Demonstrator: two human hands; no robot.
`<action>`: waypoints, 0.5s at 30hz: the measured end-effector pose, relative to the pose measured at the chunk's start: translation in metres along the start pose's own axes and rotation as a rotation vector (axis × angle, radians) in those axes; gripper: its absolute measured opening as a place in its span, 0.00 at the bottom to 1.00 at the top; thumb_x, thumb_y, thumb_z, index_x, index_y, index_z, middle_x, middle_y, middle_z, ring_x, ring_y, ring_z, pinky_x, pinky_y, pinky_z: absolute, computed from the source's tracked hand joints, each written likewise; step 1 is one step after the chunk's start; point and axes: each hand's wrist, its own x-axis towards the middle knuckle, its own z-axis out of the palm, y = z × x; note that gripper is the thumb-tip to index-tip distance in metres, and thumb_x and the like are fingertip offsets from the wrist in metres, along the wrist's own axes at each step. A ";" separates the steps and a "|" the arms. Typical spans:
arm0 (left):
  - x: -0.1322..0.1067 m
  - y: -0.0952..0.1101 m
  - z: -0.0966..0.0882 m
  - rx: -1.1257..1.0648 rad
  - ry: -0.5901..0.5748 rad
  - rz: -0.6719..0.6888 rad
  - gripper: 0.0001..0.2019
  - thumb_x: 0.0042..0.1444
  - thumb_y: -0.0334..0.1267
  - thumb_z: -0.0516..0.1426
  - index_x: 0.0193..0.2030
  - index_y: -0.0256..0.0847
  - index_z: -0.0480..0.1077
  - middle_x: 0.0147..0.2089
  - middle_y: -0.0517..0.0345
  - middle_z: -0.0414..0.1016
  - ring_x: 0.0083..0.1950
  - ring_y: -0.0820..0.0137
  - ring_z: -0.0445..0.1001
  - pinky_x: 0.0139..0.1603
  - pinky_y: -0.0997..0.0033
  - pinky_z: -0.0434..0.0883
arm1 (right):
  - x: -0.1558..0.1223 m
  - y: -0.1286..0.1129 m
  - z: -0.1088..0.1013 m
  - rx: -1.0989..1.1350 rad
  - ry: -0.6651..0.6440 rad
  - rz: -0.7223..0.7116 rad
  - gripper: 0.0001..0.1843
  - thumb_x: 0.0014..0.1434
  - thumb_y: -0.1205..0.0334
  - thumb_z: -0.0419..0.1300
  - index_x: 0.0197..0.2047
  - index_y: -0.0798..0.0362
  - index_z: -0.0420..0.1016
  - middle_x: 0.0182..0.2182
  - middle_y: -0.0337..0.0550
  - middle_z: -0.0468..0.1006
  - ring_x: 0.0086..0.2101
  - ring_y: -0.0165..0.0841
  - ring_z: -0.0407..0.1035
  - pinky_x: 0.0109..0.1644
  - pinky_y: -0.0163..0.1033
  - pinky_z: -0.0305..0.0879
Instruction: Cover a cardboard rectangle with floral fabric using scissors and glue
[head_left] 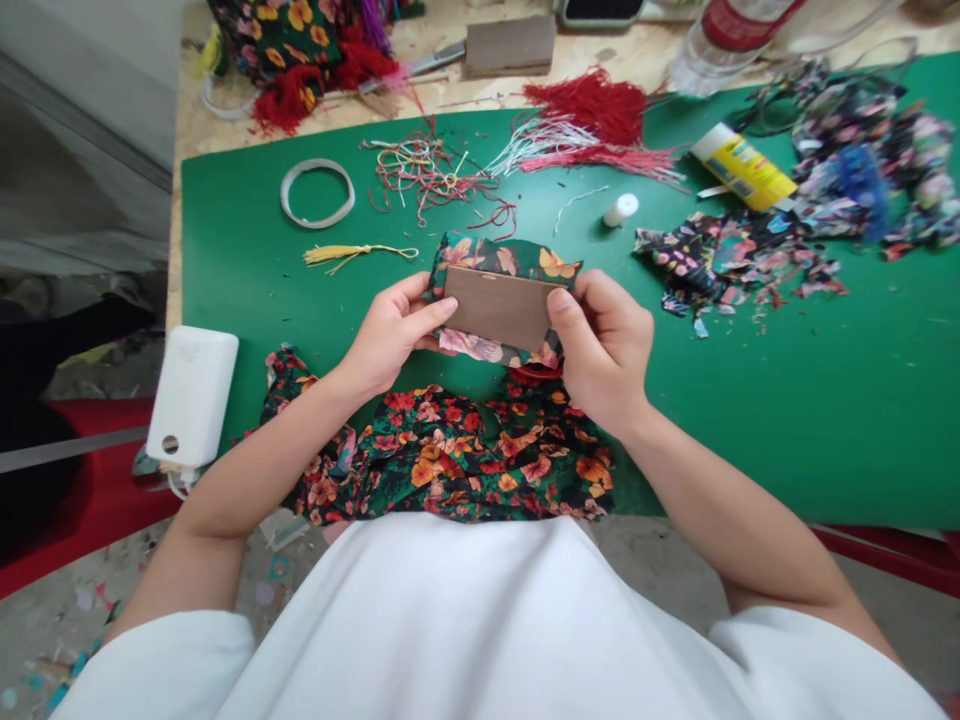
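Between my two hands is a brown cardboard rectangle (pixel 499 308) lying against a piece of dark floral fabric (pixel 517 258), whose edges stick out above and below it. My left hand (pixel 401 325) grips the left end, thumb on the cardboard and fingers behind the fabric. At the right end my right hand (pixel 607 345) pinches the cardboard and fabric, thumb on top; its other fingers are curled and partly hidden. Below, near my body, a larger crumpled floral cloth (pixel 450 450) with red and orange flowers is spread on the green mat (pixel 750 420).
Beyond my hands lie a tape ring (pixel 317 193), a yellow tassel (pixel 360 256), tangled threads (pixel 431 170), red tassel strands (pixel 592 115) and a white cap (pixel 621 210). A yellow glue stick (pixel 742 168), fabric scraps (pixel 735 255) and a bottle (pixel 727 45) stand right. A white power bank (pixel 193 395) sits left.
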 end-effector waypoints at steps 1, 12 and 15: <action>0.000 0.000 0.000 -0.007 -0.009 0.003 0.21 0.41 0.45 0.71 0.41 0.40 0.73 0.35 0.62 0.76 0.29 0.75 0.76 0.23 0.79 0.75 | 0.000 0.000 0.000 -0.005 0.000 0.000 0.26 0.64 0.42 0.54 0.24 0.50 0.55 0.16 0.32 0.54 0.19 0.24 0.52 0.24 0.36 0.49; 0.001 0.003 0.002 -0.012 0.099 0.026 0.16 0.49 0.41 0.68 0.38 0.38 0.69 0.26 0.67 0.75 0.21 0.79 0.75 0.22 0.84 0.73 | -0.001 0.000 0.000 -0.195 -0.242 -0.111 0.19 0.65 0.52 0.54 0.25 0.50 0.57 0.17 0.34 0.63 0.18 0.26 0.55 0.25 0.36 0.49; 0.002 0.003 0.001 -0.026 0.105 0.044 0.15 0.50 0.41 0.68 0.38 0.38 0.69 0.26 0.67 0.75 0.22 0.79 0.77 0.22 0.85 0.72 | -0.001 0.002 0.002 -0.235 -0.282 -0.196 0.19 0.64 0.55 0.55 0.24 0.50 0.54 0.15 0.33 0.59 0.18 0.25 0.52 0.24 0.36 0.47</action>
